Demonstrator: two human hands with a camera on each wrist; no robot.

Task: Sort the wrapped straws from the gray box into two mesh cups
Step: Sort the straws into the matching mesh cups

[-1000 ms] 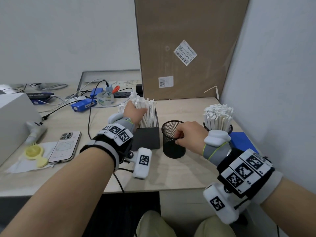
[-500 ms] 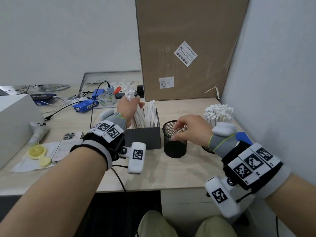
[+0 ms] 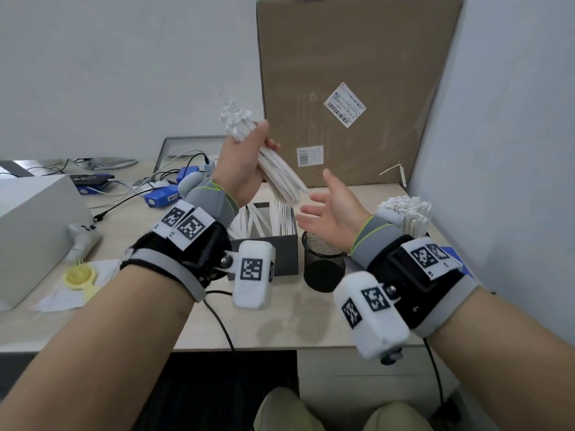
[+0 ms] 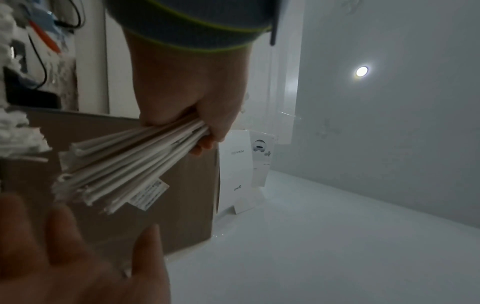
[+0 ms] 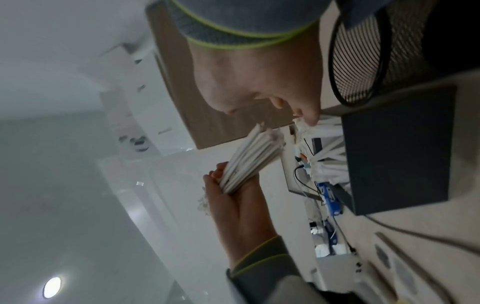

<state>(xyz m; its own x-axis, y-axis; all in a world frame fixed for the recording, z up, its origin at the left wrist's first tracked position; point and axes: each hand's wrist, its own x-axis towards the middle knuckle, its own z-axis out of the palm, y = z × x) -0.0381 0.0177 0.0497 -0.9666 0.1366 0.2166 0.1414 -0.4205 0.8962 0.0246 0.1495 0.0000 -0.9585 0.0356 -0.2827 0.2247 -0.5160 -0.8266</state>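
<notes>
Wrapped straws form a bundle gripped in the left hand above the gray box, long axis slanting down-right toward the right hand. Its fingers are spread, palm up, holding nothing, just beside the bundle's lower ends, above the empty mesh cup.

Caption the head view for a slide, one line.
Left hand lifts a bundle of wrapped straws above the gray box; right hand waits open over the empty mesh cup.
</notes>
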